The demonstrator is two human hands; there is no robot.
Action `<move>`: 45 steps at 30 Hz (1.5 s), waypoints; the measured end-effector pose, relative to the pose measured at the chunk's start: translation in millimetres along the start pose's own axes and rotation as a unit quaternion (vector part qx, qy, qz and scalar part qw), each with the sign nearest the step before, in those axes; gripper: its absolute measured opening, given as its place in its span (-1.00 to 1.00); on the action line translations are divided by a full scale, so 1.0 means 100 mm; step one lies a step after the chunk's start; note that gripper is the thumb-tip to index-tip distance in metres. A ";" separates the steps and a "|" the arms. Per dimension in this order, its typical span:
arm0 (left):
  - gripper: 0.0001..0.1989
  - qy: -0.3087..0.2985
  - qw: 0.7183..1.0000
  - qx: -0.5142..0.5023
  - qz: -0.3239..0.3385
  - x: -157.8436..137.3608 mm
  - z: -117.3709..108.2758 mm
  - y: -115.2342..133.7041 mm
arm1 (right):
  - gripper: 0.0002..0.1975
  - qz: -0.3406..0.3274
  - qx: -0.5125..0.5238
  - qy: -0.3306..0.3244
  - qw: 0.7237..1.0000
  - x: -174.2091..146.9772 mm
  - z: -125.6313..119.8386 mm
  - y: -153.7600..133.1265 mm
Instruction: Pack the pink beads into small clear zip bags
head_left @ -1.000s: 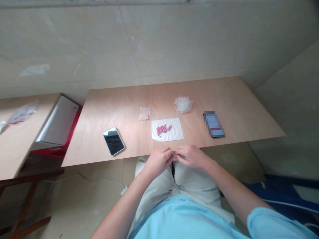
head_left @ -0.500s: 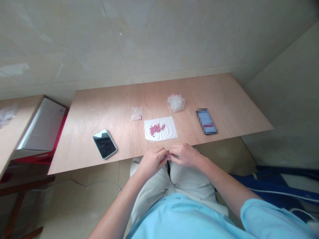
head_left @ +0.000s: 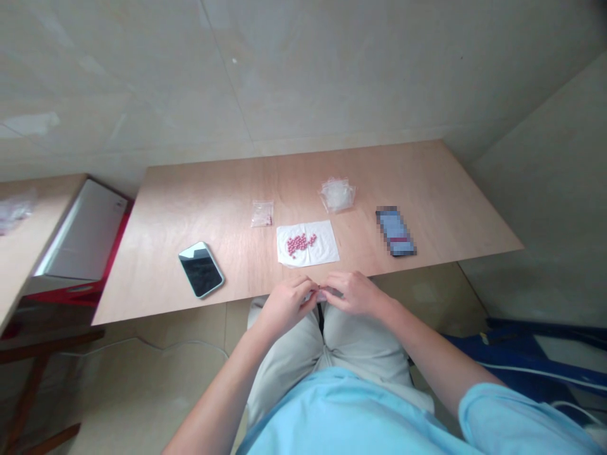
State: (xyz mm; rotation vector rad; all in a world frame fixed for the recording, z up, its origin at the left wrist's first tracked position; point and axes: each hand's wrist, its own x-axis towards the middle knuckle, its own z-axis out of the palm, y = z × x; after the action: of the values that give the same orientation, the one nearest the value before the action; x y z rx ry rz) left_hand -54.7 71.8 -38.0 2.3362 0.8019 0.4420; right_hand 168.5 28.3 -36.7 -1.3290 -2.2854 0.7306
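At the table's front edge, my left hand (head_left: pixel 290 302) and my right hand (head_left: pixel 349 292) meet with fingertips pinched together. Between them is a small, clear, pinkish plastic bag (head_left: pixel 322 296), mostly hidden by the fingers. Just beyond my hands, pink beads (head_left: pixel 298 243) lie heaped on a white paper napkin (head_left: pixel 325 248). To the napkin's upper left rests a small zip bag (head_left: pixel 262 214) with a few pink beads at its right side. A pile of clear zip bags (head_left: pixel 338 195) sits behind the napkin, to the right.
On the wooden table (head_left: pixel 227 189) a phone (head_left: pixel 202 270) lies at the left and another phone (head_left: pixel 396 231), its screen blurred out, at the right. A second table (head_left: pixel 52 196) and a white box (head_left: pixel 80 237) stand at the far left. A wall rises behind.
My fingertips have shifted slightly on the small bag, showing a little more of it. The view has tilted slightly; the things on the table lie as before.
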 end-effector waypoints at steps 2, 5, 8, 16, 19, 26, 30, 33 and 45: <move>-0.89 0.007 1.000 -0.001 0.001 0.00 0.03 0.01 | -0.93 -0.008 -0.002 0.003 1.000 0.00 0.03 0.00; -0.89 0.006 1.000 -0.002 -0.001 0.00 0.05 0.01 | -0.93 -0.016 -0.014 0.008 1.000 0.00 0.08 0.04; -0.88 0.002 1.000 -0.005 0.000 0.00 0.05 0.02 | -0.93 -0.023 -0.024 0.012 0.999 0.00 0.12 0.06; -0.85 0.017 1.000 -0.003 -0.019 0.01 -0.02 0.00 | -0.90 -0.007 -0.033 0.018 0.999 0.00 0.07 0.06; -0.84 0.008 1.000 -0.006 -0.021 0.01 -0.01 -0.01 | -0.90 -0.004 -0.032 0.015 0.999 0.00 0.05 0.05; -0.81 -0.003 1.000 -0.014 -0.015 0.01 0.04 -0.01 | -0.91 -0.012 0.004 0.007 1.000 -0.01 0.06 0.04; -0.83 0.012 0.999 -0.016 -0.026 0.01 -0.03 -0.02 | -0.90 -0.007 0.015 0.020 1.000 0.00 0.06 0.06; -0.82 0.008 0.999 -0.043 -0.031 0.01 -0.07 -0.02 | -0.90 0.000 0.018 0.034 0.999 0.00 0.04 0.08; -0.78 0.010 0.980 -0.166 -0.106 0.00 -0.20 -0.04 | -0.83 0.037 0.164 0.055 0.984 0.01 -0.09 0.16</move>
State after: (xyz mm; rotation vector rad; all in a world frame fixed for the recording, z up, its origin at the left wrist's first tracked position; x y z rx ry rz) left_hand -65.9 83.4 -25.0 1.9192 0.8999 0.4672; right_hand 184.0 38.0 -38.9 -1.2678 -1.9374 0.9830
